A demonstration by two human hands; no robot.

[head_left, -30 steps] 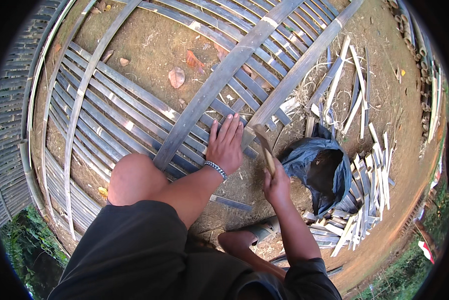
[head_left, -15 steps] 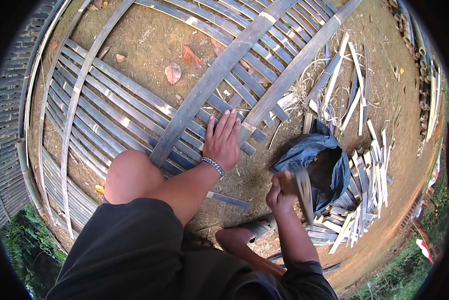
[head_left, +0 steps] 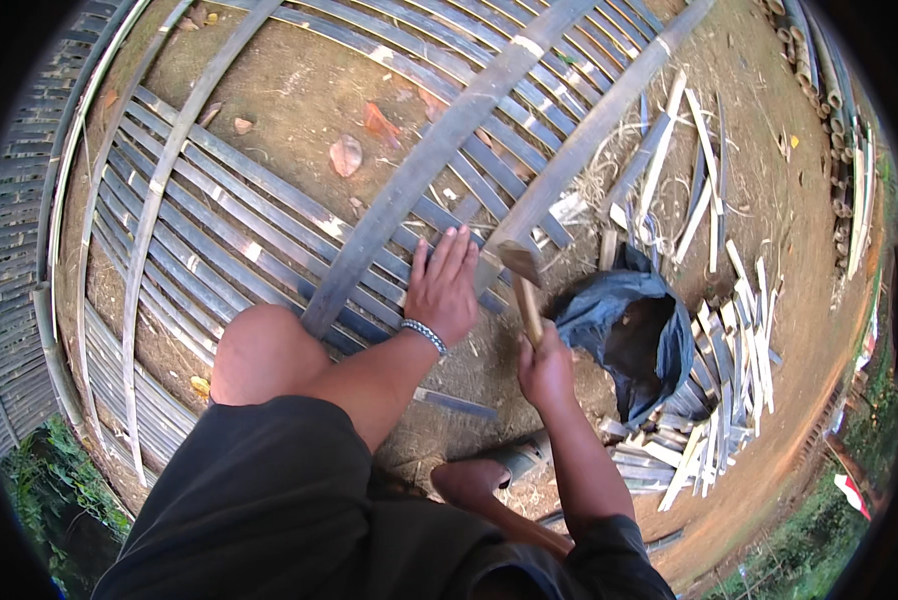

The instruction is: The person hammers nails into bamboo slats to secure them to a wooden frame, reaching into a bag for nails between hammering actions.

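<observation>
Now the wooden-handled hammer (head_left: pixel 522 285) stands upright beside weathered grey slats (head_left: pixel 269 240).

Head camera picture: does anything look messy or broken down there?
Yes. Pale split bamboo offcuts lie scattered on the dirt around a crumpled dark plastic bag, right of the wooden-handled hammer. The woven grey bamboo slat panel itself looks orderly.

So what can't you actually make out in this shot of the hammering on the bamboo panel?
Head view only:
- Inside of the dark plastic bag: in shadow, contents unreadable.
- Any nail under the hammer: too small to tell.
- Bamboo slats beneath the left hand: covered by the palm.
- Right hand grip: fingers wrapped around the handle, seen from behind.
</observation>
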